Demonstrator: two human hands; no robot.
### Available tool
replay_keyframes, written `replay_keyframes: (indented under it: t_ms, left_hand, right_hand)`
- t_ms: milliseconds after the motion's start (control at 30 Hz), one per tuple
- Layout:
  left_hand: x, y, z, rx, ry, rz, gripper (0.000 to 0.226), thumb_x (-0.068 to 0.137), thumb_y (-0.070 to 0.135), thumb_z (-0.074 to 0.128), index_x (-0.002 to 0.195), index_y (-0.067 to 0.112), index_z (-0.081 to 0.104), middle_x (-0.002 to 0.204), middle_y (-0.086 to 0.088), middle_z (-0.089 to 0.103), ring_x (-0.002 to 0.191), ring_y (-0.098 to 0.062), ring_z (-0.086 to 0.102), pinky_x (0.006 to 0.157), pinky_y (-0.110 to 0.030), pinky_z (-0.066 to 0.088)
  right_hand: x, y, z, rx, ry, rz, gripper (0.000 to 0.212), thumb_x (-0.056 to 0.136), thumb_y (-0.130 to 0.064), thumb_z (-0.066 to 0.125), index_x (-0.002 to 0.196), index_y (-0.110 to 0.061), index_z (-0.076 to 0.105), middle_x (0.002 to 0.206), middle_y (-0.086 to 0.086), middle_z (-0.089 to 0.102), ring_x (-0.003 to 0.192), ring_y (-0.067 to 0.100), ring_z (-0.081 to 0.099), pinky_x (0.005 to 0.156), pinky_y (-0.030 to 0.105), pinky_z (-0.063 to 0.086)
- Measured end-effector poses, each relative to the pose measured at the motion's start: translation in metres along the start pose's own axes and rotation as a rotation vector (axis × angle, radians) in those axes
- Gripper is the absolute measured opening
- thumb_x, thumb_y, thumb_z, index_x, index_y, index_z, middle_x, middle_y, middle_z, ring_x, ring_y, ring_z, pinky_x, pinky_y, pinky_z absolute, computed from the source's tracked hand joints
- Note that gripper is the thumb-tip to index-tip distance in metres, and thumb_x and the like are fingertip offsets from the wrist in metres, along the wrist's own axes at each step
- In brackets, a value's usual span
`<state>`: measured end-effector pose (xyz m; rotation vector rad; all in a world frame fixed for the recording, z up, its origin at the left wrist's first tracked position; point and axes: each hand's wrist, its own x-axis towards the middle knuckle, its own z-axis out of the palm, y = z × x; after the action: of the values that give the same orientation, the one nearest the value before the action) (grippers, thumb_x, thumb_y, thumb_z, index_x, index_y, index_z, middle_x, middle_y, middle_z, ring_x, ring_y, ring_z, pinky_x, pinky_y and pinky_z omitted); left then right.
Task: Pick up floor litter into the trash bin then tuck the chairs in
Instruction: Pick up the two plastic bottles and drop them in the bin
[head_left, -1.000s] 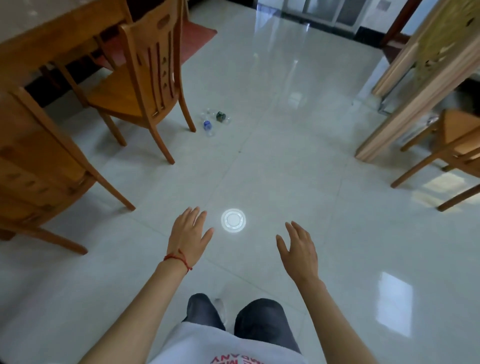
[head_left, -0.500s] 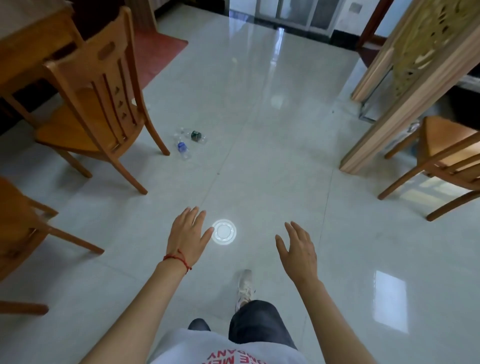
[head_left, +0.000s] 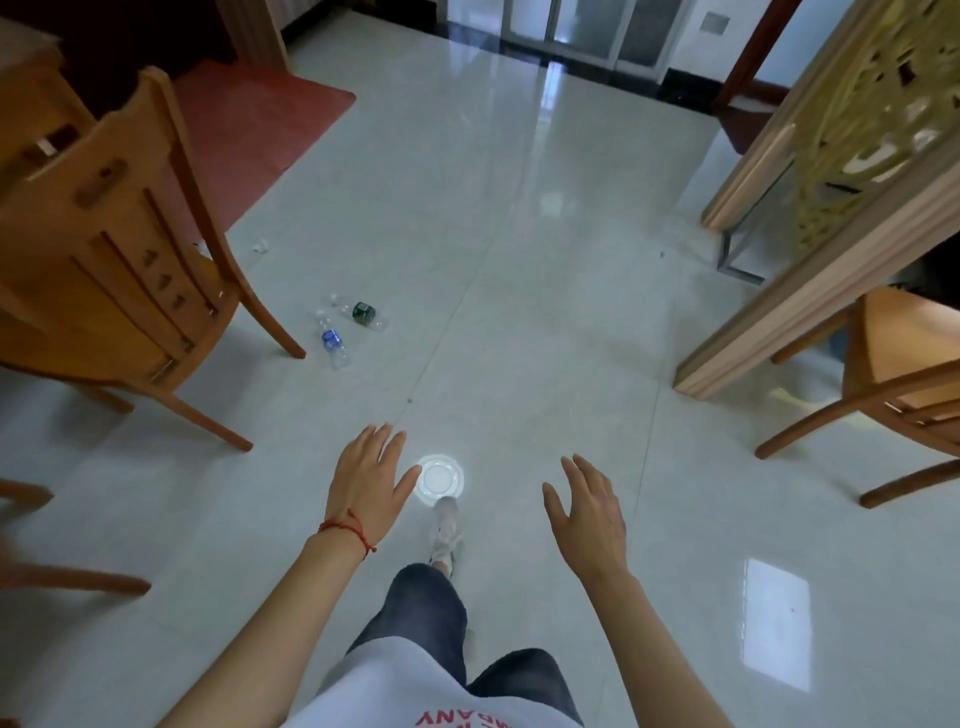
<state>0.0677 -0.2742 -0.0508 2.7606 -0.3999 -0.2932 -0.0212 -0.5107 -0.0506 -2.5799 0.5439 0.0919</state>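
Two empty clear plastic bottles lie on the glossy tiled floor ahead and to the left: one with a blue label (head_left: 332, 340) and one with a dark green label (head_left: 363, 313). A small white scrap (head_left: 261, 246) lies farther back near the chair. A wooden chair (head_left: 130, 270) stands pulled out at the left, its rear leg close to the bottles. My left hand (head_left: 370, 480), with a red string at the wrist, and my right hand (head_left: 589, 512) hover in front of me with fingers spread, holding nothing. No trash bin is in view.
Another wooden chair (head_left: 893, 384) stands at the right beside a wooden partition (head_left: 810, 291) with carved panel. A red mat (head_left: 260, 130) lies at the back left. Chair legs (head_left: 62, 582) show at the left edge. A round ceiling-light reflection (head_left: 439, 479) shines between my hands.
I have walked forward and turned slightly right; the chairs at the left slid toward the frame's left edge and the bottles came nearer. My right foot has stepped forward. Both hands kept their pose.
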Motion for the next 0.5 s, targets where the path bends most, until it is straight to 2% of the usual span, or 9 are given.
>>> replay_keyframes:
  t_ms: [167, 300, 400, 500]
  left_hand:
    - [0.107, -0.004, -0.006, 0.001, -0.026, 0.012, 0.056, 0.093, 0.038, 0.041, 0.140, 0.008, 0.033, 0.149, -0.012, 0.030, 0.139, -0.028, 0.020, 0.113, -0.035, 0.016]
    - [0.184, -0.002, -0.025, -0.011, -0.037, 0.001, 0.054, 0.093, 0.037, 0.045, 0.137, 0.005, 0.038, 0.145, -0.016, 0.035, 0.137, -0.031, 0.026, 0.111, -0.038, 0.019]
    - [0.232, -0.002, -0.039, -0.012, -0.021, 0.009, 0.061, 0.089, 0.045, 0.037, 0.131, 0.002, 0.046, 0.138, -0.021, 0.043, 0.131, -0.037, 0.036, 0.107, -0.043, 0.027]
    - [0.266, -0.001, -0.047, 0.005, -0.038, -0.015, 0.058, 0.089, 0.041, 0.042, 0.131, 0.002, 0.045, 0.139, -0.020, 0.043, 0.131, -0.036, 0.035, 0.107, -0.043, 0.026]
  right_hand:
    - [0.102, -0.013, -0.002, 0.006, 0.003, 0.020, 0.047, 0.094, -0.032, 0.049, 0.136, -0.011, 0.043, 0.144, 0.008, 0.041, 0.134, 0.023, 0.034, 0.105, 0.036, 0.032]
    - [0.175, -0.028, -0.012, 0.013, 0.009, 0.014, 0.047, 0.094, -0.031, 0.048, 0.136, -0.010, 0.042, 0.145, 0.009, 0.040, 0.134, 0.023, 0.034, 0.105, 0.035, 0.032]
    - [0.220, -0.039, -0.020, 0.013, 0.026, 0.012, 0.047, 0.094, -0.030, 0.050, 0.135, -0.009, 0.043, 0.144, 0.011, 0.041, 0.133, 0.025, 0.035, 0.105, 0.035, 0.032]
    - [0.258, -0.048, -0.026, 0.014, 0.030, -0.001, 0.047, 0.093, -0.029, 0.051, 0.134, -0.008, 0.045, 0.143, 0.011, 0.042, 0.133, 0.026, 0.036, 0.105, 0.036, 0.032]
